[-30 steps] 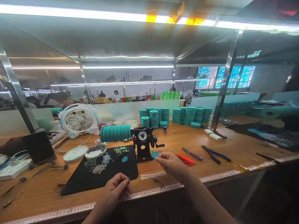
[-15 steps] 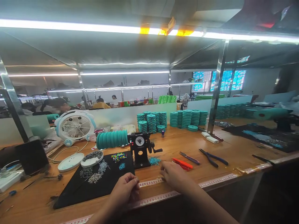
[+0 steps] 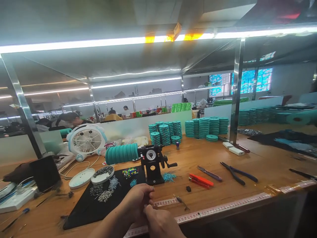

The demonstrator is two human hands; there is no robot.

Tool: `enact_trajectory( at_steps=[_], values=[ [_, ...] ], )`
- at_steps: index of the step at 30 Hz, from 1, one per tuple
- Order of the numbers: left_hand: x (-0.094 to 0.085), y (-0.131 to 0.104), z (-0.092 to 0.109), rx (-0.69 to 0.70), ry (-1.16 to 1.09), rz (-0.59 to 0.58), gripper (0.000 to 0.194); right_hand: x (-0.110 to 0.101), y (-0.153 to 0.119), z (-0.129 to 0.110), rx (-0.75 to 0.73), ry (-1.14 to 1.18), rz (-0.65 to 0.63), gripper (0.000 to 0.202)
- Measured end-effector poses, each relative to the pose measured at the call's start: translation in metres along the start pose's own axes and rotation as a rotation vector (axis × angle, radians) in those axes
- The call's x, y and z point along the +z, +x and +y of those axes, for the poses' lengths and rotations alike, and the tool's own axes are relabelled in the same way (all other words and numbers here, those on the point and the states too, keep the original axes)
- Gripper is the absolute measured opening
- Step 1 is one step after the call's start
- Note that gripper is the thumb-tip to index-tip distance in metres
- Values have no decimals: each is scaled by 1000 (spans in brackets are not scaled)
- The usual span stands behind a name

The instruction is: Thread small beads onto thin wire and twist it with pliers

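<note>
My left hand (image 3: 136, 203) is closed at the front edge of the bench, its thumb and fingers pinched together. Just below and right of it, my right hand (image 3: 160, 220) is closed too, with its fingertips against the left hand. Anything between the fingers is too thin or hidden to make out. Behind the hands stands a black hand-cranked winder (image 3: 152, 168) with a dial, bearing a row of teal spools (image 3: 122, 153). A short printed measuring tape (image 3: 165, 202) lies right of the hands, with a small dark wiry piece (image 3: 182, 202) at its end.
Left lies a black mat (image 3: 86, 213) with heaps of beads (image 3: 130, 172) and small metal parts. To the right are an orange-handled tool (image 3: 201, 180), a craft knife (image 3: 209, 173), pliers (image 3: 234, 172) and a black lump (image 3: 188, 188). Stacked teal spools (image 3: 204, 128) and a fan (image 3: 86, 141) stand behind.
My right hand has moved left and down to meet the left hand. The black lump and wiry piece now show where it was. The view has shifted slightly.
</note>
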State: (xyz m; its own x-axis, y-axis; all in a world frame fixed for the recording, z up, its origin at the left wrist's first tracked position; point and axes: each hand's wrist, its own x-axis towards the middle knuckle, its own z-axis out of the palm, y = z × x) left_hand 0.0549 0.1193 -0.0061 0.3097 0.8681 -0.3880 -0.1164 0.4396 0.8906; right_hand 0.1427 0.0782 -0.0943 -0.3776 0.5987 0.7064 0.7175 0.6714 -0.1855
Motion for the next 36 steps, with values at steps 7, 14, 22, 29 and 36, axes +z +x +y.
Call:
enact_trajectory(
  at_steps=[7,14,22,29,36],
  values=[
    [-5,-1,5,-12,20,38,14,-51,2,18,416,110,95,22],
    [-4,0,7,-29,14,0,23,-54,25,35,525,436,-17,20],
    [-11,8,11,-166,-17,-64,22,-45,20,42,523,281,100,28],
    [-8,7,20,-205,-25,-153,21,-50,26,41,556,326,69,20],
    [-10,8,14,-109,-26,-165,18,-64,13,49,493,530,169,16]
  ],
)
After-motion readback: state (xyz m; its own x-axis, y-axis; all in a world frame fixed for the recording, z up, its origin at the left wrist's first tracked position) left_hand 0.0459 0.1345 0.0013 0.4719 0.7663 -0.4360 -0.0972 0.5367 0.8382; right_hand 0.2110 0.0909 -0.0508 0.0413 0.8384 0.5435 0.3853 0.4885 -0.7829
